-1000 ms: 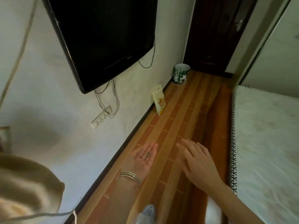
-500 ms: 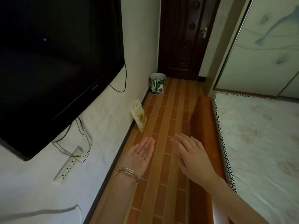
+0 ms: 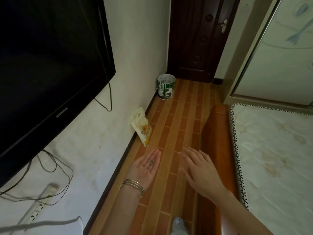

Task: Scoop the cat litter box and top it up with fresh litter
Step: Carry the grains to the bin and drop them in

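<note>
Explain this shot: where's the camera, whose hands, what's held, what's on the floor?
No robot here: one wide-angle camera on a person's head looks down at their bare hands. The left hand lies palm up, flat, with a few small dark grains on it. The right hand hovers palm down, fingers spread, holding nothing. On the tiled floor: a yellow-white pouch leaning on the wall and a green-white tin near the dark door. A TV hangs left, a mattress lies right.

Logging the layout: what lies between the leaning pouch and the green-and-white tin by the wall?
Only bare brick-patterned floor between pouch and tin, per the head view.
</note>
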